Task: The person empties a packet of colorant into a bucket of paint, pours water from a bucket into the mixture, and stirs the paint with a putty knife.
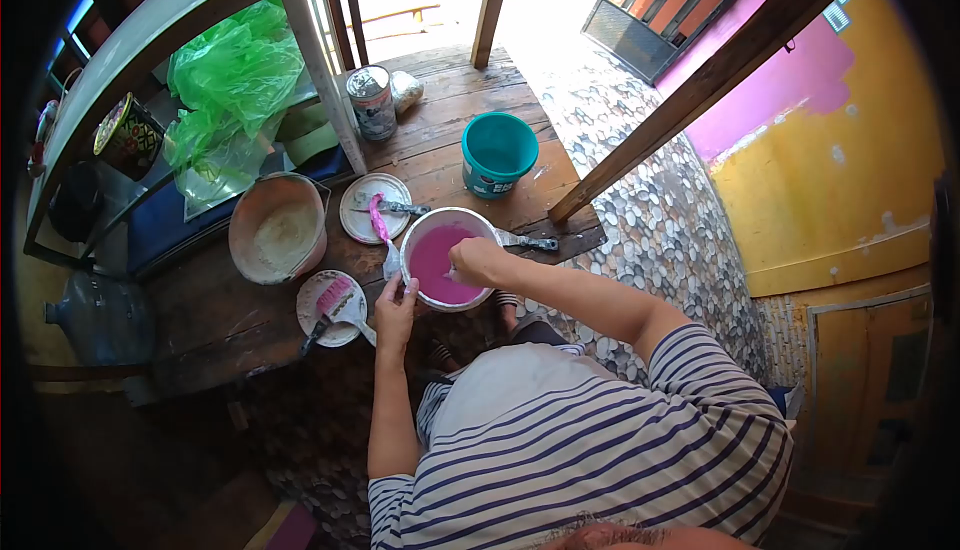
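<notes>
My left hand grips the near left rim of a white bucket with its fingertips. Pink paint lies inside this bucket. Over the bucket's right side, my right hand reaches down to the paint with closed fingers; what they hold, if anything, is hidden. Against the left side of the bucket rests a long tool with a pink-smeared upper part. A scraper with a dark handle end lies right of the bucket. A white lid behind it carries another dark-handled tool.
The bucket stands at the edge of a wooden platform. Around it are a pale basin, a teal bucket, a paint can and a lid with a pink-smeared brush. A wooden post slants at the right.
</notes>
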Demonstrator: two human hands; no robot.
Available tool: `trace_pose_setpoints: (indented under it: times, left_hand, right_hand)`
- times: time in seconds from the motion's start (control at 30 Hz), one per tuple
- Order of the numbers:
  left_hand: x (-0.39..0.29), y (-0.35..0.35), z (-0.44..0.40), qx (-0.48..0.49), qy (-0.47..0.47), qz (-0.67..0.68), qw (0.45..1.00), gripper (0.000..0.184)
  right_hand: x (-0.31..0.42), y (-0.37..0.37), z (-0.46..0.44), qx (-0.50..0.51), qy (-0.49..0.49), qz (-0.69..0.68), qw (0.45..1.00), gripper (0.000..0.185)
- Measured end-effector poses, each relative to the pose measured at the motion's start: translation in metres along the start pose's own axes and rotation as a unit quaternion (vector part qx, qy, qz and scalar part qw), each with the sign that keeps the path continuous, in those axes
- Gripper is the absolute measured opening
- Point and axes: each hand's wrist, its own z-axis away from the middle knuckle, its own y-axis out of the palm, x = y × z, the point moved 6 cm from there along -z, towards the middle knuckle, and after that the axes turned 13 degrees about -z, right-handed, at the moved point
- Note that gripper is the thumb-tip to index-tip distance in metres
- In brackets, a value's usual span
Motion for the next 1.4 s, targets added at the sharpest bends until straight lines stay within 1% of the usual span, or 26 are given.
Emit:
trace_pose_setpoints:
  times: [0.03, 0.07, 0.1, 0.17, 0.23, 0.3, 0.37, 0.43, 0.47, 0.5, 0.57, 0.6, 0.63, 0.7, 0.73, 0.8, 0.83, 0.9, 0.93, 0.97, 1.0, 1.03, 1.17, 1.2, 1.27, 1.4]
  left_hand:
    - [-0.002, 0.001, 0.001, 0.002, -0.008, 0.002, 1.000, 0.052]
    - [-0.004, 0.002, 0.003, 0.004, -0.017, 0.003, 1.000, 0.052]
    - [-0.003, 0.001, 0.002, 0.000, -0.018, 0.002, 1.000, 0.052]
    - [-0.002, 0.002, 0.000, 0.011, -0.004, 0.013, 1.000, 0.052]
    - [0.002, 0.001, -0.002, 0.011, -0.007, 0.010, 1.000, 0.052]
    - [0.006, 0.001, -0.005, 0.021, 0.002, 0.016, 1.000, 0.051]
    - [0.002, 0.000, -0.003, 0.023, -0.006, 0.021, 1.000, 0.051]
    - [0.001, 0.002, -0.002, 0.024, -0.016, 0.026, 0.999, 0.050]
    - [0.001, 0.002, -0.001, 0.020, -0.019, 0.027, 0.999, 0.050]
    - [0.002, 0.002, -0.001, 0.016, -0.022, 0.027, 0.999, 0.050]
    - [0.005, 0.001, -0.002, 0.013, -0.019, 0.031, 0.999, 0.050]
    - [0.008, 0.001, -0.003, 0.015, -0.019, 0.028, 0.999, 0.051]
    - [0.008, 0.001, -0.003, 0.018, -0.019, 0.024, 0.999, 0.051]
    - [0.006, 0.000, -0.005, 0.018, -0.011, 0.022, 1.000, 0.051]
    - [0.006, 0.001, -0.005, 0.018, -0.004, 0.023, 1.000, 0.051]
    - [0.005, 0.000, -0.005, 0.016, -0.003, 0.024, 1.000, 0.051]
    - [0.005, -0.001, -0.006, 0.020, 0.001, 0.018, 1.000, 0.051]
    - [-0.003, 0.001, -0.001, 0.027, -0.012, 0.033, 0.999, 0.049]
    - [0.000, 0.000, -0.002, 0.022, -0.012, 0.023, 0.999, 0.049]
    - [0.004, 0.000, -0.004, 0.018, -0.011, 0.012, 1.000, 0.049]
    - [0.003, 0.001, -0.003, 0.025, -0.015, 0.016, 0.999, 0.048]
    - [0.000, 0.001, -0.002, 0.033, -0.019, 0.018, 0.999, 0.047]
    - [0.003, 0.001, -0.002, 0.033, -0.025, 0.028, 0.999, 0.047]
    - [0.002, 0.001, -0.002, 0.034, -0.026, 0.033, 0.999, 0.047]
    - [0.002, 0.002, -0.003, 0.030, -0.031, 0.040, 0.998, 0.049]
    - [-0.001, 0.001, -0.001, 0.031, -0.034, 0.055, 0.997, 0.049]
  right_hand:
    - [-0.006, -0.004, -0.002, -0.004, 0.017, 0.029, 0.999, 0.019]
    - [-0.015, -0.006, -0.005, 0.002, 0.062, 0.036, 0.997, 0.025]
    - [-0.016, -0.006, -0.010, 0.004, 0.059, 0.034, 0.998, 0.025]
    - [-0.013, -0.012, -0.017, -0.085, -0.012, 0.055, 0.995, 0.023]
    - [-0.012, 0.000, -0.027, -0.108, -0.024, 0.042, 0.993, 0.021]
    - [-0.006, 0.021, -0.030, -0.039, -0.049, 0.016, 0.998, 0.023]
    - [0.012, 0.013, -0.014, -0.023, -0.051, -0.001, 0.998, 0.019]
    - [0.010, 0.009, 0.001, 0.035, -0.004, -0.017, 0.999, 0.018]
    - [-0.001, 0.011, 0.002, 0.038, 0.004, 0.016, 0.999, 0.019]
    - [-0.001, 0.005, 0.004, 0.039, 0.002, 0.014, 0.999, 0.019]
    - [-0.007, -0.013, 0.004, 0.005, 0.058, 0.050, 0.997, 0.026]
    - [-0.011, -0.014, -0.002, -0.002, 0.057, 0.081, 0.995, 0.023]
    - [-0.017, -0.012, -0.008, -0.002, 0.054, 0.080, 0.995, 0.023]
    - [-0.015, -0.014, -0.019, -0.085, -0.006, 0.041, 0.996, 0.024]
    - [-0.016, -0.010, -0.022, -0.085, -0.007, 0.039, 0.996, 0.024]
    - [-0.008, 0.005, -0.027, -0.029, -0.046, 0.003, 0.999, 0.026]
    - [-0.007, 0.008, -0.025, -0.024, -0.046, -0.001, 0.999, 0.026]
    - [-0.010, 0.016, -0.013, 0.032, -0.018, -0.015, 0.999, 0.029]
    - [-0.012, 0.011, -0.007, 0.057, -0.001, 0.005, 0.998, 0.030]
    - [-0.017, 0.005, -0.003, 0.068, 0.006, -0.002, 0.998, 0.032]
    - [-0.013, -0.008, 0.003, 0.068, 0.054, 0.029, 0.996, 0.032]
    - [-0.015, -0.014, 0.002, 0.055, 0.053, 0.047, 0.996, 0.031]
    - [-0.022, -0.024, -0.013, -0.053, 0.013, 0.086, 0.995, 0.025]
    - [-0.024, -0.019, -0.018, -0.051, 0.013, 0.083, 0.995, 0.025]
    - [-0.017, -0.010, -0.026, -0.084, -0.052, 0.053, 0.994, 0.021]
    - [0.000, 0.002, -0.017, -0.054, -0.094, 0.020, 0.994, 0.018]
